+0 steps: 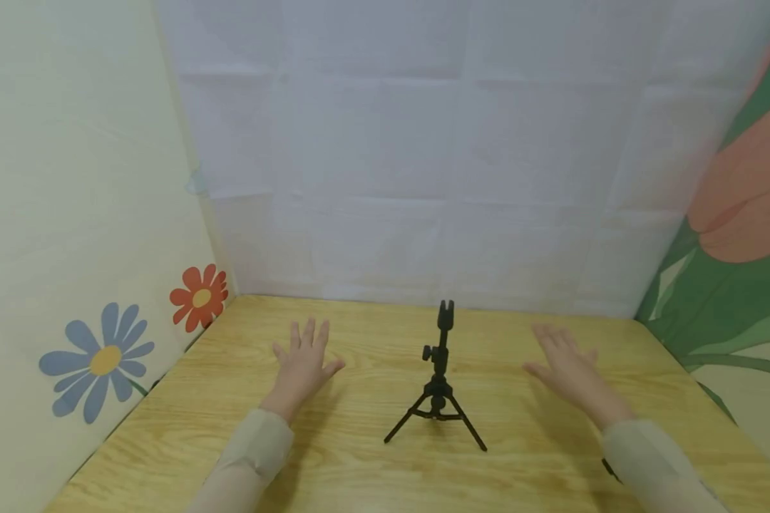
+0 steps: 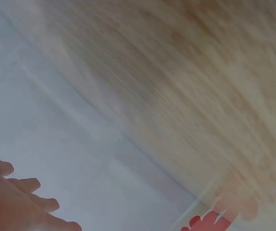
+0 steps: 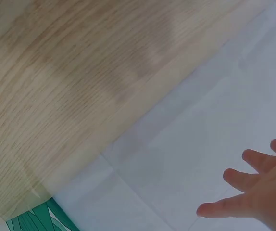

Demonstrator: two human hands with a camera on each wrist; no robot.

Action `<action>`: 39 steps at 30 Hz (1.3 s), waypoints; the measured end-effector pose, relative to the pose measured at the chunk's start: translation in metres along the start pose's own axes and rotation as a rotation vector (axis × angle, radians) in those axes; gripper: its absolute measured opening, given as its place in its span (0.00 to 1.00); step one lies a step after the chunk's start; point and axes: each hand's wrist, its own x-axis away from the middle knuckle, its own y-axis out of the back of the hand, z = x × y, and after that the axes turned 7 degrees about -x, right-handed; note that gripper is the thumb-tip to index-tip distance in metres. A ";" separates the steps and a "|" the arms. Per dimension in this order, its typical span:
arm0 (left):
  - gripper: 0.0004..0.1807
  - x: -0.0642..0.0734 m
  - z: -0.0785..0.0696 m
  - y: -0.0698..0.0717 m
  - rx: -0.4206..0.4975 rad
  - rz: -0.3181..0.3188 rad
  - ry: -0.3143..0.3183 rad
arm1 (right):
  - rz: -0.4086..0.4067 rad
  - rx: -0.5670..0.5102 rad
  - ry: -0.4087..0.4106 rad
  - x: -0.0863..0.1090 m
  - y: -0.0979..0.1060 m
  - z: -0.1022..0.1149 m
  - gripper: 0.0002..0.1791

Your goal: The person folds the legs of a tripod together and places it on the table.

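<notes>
A small black tripod [image 1: 438, 388] stands upright on the wooden table, its legs spread and a forked clip at its top. To its left my left hand [image 1: 301, 370] hovers with fingers spread, holding nothing. On the other side my right hand [image 1: 567, 370] is held out, fingers extended and nothing in it. Neither hand touches the tripod. The left wrist view shows spread fingers of the left hand [image 2: 13, 202] at the lower left. In the right wrist view, the right hand [image 3: 263, 187] shows at the lower right, fingers apart.
The wood-grain table [image 1: 353, 470] meets a creased white backdrop [image 1: 385, 157] at its far edge. A cream side panel with a blue flower [image 1: 105, 360] and a red flower [image 1: 199, 298] borders the left. A panel with a large pink flower [image 1: 757, 192] and green leaves borders the right.
</notes>
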 end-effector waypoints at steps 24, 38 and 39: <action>0.34 0.031 -0.025 0.007 0.783 0.067 0.123 | -0.306 -0.066 0.162 0.018 -0.009 0.023 0.22; 0.28 0.029 -0.040 0.023 0.940 0.007 0.099 | -0.222 -0.344 0.084 0.026 -0.011 0.038 0.22; 0.27 0.029 -0.042 0.025 0.943 0.006 0.091 | -0.221 -0.363 0.087 0.026 -0.012 0.039 0.21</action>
